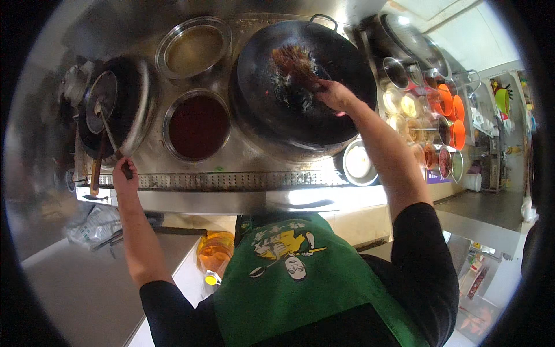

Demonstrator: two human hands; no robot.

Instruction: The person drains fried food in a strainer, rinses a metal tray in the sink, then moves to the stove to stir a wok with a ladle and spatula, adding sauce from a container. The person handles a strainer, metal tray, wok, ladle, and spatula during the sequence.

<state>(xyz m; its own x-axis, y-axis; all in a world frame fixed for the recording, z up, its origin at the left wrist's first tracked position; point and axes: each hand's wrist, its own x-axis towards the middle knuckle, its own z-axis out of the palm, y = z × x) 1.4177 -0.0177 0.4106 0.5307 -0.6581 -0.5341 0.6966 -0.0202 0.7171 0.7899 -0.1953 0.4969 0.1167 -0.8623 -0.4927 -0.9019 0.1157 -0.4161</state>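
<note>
My right hand (336, 96) grips a wok brush (295, 65), its brown bristles blurred, inside a large dark wok (260, 82). Small wet-looking bits lie around the brush on the wok's inner surface. At the left, the fingers of my left hand (125, 175) are closed around the wooden end of a long-handled utensil (111, 136). Its metal shaft reaches into a dark round pan (128, 95), over a round grey disc-like thing. A second utensil with a wooden handle (96, 173) rests beside it, leaning across the pan's edge.
Between wok and pan sit a pot of cloudy liquid (161, 54) and a pot of dark red liquid (167, 136). A perforated strip (260, 179) runs along the stove front. Right of the wok are a metal bowl (348, 167), several ingredient containers and orange bowls (457, 135).
</note>
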